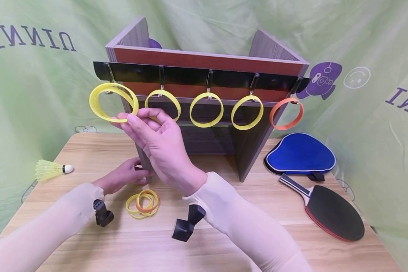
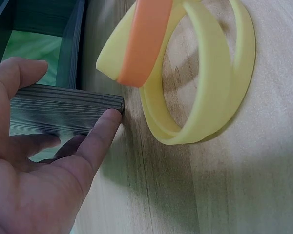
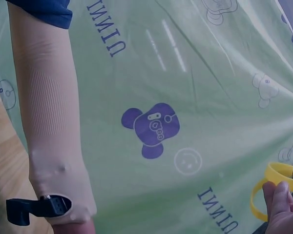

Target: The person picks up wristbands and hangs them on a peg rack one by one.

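Note:
At the leftmost hook [image 1: 110,71] my right hand [image 1: 163,147] pinches a yellow ring [image 1: 132,99] by its lower rim, thumb in front. A second yellow ring overlaps it there. The right wrist view catches only the fingertips at the yellow ring [image 3: 258,200], beside the metal hook. Lower down, my left hand [image 1: 124,176] holds the grey wooden rack's left side panel [image 2: 63,109] near its foot, thumb on one face and fingers on the other. Close to that hand, a small pile of yellow rings [image 2: 215,83] lies on the table, an orange ring [image 2: 145,44] on top.
Three yellow rings [image 1: 206,125] and one orange ring [image 1: 300,113] hang from the other hooks on the black strip [image 1: 187,75]. A shuttlecock [image 1: 51,170] lies at left. At right are a blue paddle case [image 1: 299,155] and a table tennis paddle [image 1: 336,211]. Green printed fabric surrounds the table.

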`<state>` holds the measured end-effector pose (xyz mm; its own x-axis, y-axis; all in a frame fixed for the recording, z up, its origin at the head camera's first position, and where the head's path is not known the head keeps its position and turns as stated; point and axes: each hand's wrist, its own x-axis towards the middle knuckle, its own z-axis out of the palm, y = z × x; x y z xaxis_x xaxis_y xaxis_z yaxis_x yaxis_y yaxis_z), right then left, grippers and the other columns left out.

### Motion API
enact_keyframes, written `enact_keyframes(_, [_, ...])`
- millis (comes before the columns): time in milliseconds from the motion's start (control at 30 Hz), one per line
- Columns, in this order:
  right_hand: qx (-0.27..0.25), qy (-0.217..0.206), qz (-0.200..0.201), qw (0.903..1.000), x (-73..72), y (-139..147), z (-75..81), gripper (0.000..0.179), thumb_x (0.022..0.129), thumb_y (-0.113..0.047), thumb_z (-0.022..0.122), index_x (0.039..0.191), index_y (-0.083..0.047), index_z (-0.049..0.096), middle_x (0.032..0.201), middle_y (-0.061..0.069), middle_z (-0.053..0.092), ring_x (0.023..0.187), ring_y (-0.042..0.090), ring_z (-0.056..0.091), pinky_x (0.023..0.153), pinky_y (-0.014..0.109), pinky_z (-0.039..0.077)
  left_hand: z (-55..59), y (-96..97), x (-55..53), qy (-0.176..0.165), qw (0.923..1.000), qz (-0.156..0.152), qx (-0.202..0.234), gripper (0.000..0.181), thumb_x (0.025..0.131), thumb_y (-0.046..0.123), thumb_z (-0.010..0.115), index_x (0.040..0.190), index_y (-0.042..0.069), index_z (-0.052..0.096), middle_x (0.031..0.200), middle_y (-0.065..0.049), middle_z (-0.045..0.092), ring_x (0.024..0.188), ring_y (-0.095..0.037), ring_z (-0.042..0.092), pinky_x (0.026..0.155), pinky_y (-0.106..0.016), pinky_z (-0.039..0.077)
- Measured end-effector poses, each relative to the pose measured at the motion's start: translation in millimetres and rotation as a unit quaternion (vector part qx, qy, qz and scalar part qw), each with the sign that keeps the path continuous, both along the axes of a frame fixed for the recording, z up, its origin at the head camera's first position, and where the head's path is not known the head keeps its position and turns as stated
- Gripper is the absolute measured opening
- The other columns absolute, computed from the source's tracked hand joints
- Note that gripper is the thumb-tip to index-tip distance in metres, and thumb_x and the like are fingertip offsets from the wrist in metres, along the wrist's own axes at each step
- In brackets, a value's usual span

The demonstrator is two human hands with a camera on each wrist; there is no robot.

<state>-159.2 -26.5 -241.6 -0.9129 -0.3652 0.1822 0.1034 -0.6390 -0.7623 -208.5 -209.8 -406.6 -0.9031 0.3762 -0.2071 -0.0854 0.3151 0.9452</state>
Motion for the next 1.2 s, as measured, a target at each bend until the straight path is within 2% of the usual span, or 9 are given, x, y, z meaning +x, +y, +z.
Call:
enact_keyframes(100, [0.013, -0.007, -0.009, 0.9998, -1.0, -1, -1.5, 0.022, 0.102, 0.008, 0.057, 0.098, -0.013, 0.058, 0.123, 0.037, 0.066, 0.129, 0.042, 0.065, 0.107, 0.039, 0.057, 0.4, 0.2, 0.0, 0.0, 1.0, 0.0, -0.002, 0.054, 0.1, 0.015, 0.067, 0.143, -0.009, 0.046, 0.13, -0.016, 0.057, 0.1, -0.01, 0.063, 0.09, -0.023, 0.06])
enact_keyframes(167, [0.025, -0.009, -0.01, 0.9996, -0.8, -1, -2.5, 0.021, 0.102, 0.008, 0.057, 0.099, -0.013, 0.058, 0.133, 0.041, 0.061, 0.129, 0.043, 0.065, 0.106, 0.038, 0.057, 0.7, 0.3, 0.1, -0.001, 1.0, 0.001, -0.004, 0.055, 0.1, 0.015, 0.067, 0.144, -0.009, 0.046, 0.131, -0.017, 0.056, 0.099, -0.01, 0.063, 0.089, -0.023, 0.06])
enact_keyframes(433, [0.046, -0.005, 0.004, 0.9989, 1.2, 3, -7.3, 0.016, 0.103, 0.003, 0.059, 0.105, -0.012, 0.059, 0.138, 0.04, 0.059, 0.129, 0.052, 0.059, 0.101, 0.029, 0.058, 1.8, 0.4, 1.1, -0.002, 1.0, -0.001, -0.008, 0.058, 0.1, 0.016, 0.066, 0.147, -0.009, 0.043, 0.135, -0.021, 0.054, 0.101, -0.013, 0.062, 0.09, -0.023, 0.059])
enact_keyframes(633, [0.077, 0.017, 0.015, 0.9968, 1.9, 7, -11.0, 0.019, 0.104, 0.002, 0.058, 0.123, 0.0, 0.061, 0.135, 0.038, 0.063, 0.122, 0.035, 0.071, 0.102, 0.027, 0.057, 1.9, 0.2, 0.9, -0.002, 0.9999, -0.001, -0.012, 0.06, 0.1, 0.016, 0.065, 0.149, -0.009, 0.042, 0.139, -0.023, 0.054, 0.105, -0.015, 0.062, 0.092, -0.024, 0.059])
enact_keyframes(800, [0.103, 0.035, 0.045, 0.9931, 4.0, 14, -13.9, 0.032, 0.105, 0.001, 0.056, 0.136, 0.009, 0.055, 0.139, 0.037, 0.061, 0.13, 0.039, 0.064, 0.105, 0.027, 0.055, 2.2, -0.6, 1.4, 0.005, 0.9998, -0.002, -0.02, 0.06, 0.1, 0.018, 0.066, 0.149, -0.008, 0.042, 0.136, -0.021, 0.054, 0.104, -0.015, 0.062, 0.091, -0.024, 0.06])
enact_keyframes(933, [0.148, 0.065, 0.072, 0.9842, 5.8, 21, -19.0, 0.033, 0.106, 0.0, 0.056, 0.137, 0.011, 0.055, 0.141, 0.034, 0.061, 0.132, 0.042, 0.061, 0.108, 0.031, 0.055, 2.2, -0.2, 2.4, 0.013, 0.9998, -0.002, -0.017, 0.061, 0.1, 0.019, 0.068, 0.15, -0.003, 0.041, 0.14, -0.019, 0.049, 0.107, -0.016, 0.061, 0.092, -0.029, 0.061])
enact_keyframes(1067, [0.197, 0.088, 0.091, 0.9722, 5.7, 27, -28.9, 0.03, 0.106, -0.001, 0.057, 0.132, 0.011, 0.057, 0.137, 0.034, 0.064, 0.127, 0.043, 0.064, 0.109, 0.036, 0.056, 1.4, -1.1, 3.1, 0.024, 0.9995, -0.004, -0.02, 0.054, 0.1, 0.02, 0.068, 0.146, 0.0, 0.046, 0.136, -0.014, 0.055, 0.106, -0.015, 0.061, 0.093, -0.033, 0.061])
enact_keyframes(1133, [0.221, 0.089, 0.093, 0.9667, 3.9, 30, -36.8, 0.027, 0.106, -0.003, 0.057, 0.129, 0.011, 0.06, 0.132, 0.035, 0.066, 0.121, 0.04, 0.07, 0.106, 0.039, 0.058, 0.8, -1.8, 2.7, 0.027, 0.9993, -0.009, -0.022, 0.053, 0.101, 0.021, 0.066, 0.147, 0.001, 0.048, 0.135, -0.01, 0.061, 0.107, -0.012, 0.062, 0.094, -0.035, 0.061])
enact_keyframes(1200, [0.241, 0.09, 0.09, 0.9621, 0.8, 33, -46.6, 0.025, 0.105, -0.003, 0.058, 0.125, 0.012, 0.061, 0.127, 0.036, 0.068, 0.106, 0.031, 0.078, 0.102, 0.041, 0.061, 0.0, -2.4, 2.0, 0.025, 0.9995, -0.011, -0.017, 0.053, 0.1, 0.019, 0.066, 0.146, -0.001, 0.049, 0.129, -0.006, 0.065, 0.106, -0.01, 0.063, 0.095, -0.034, 0.061])
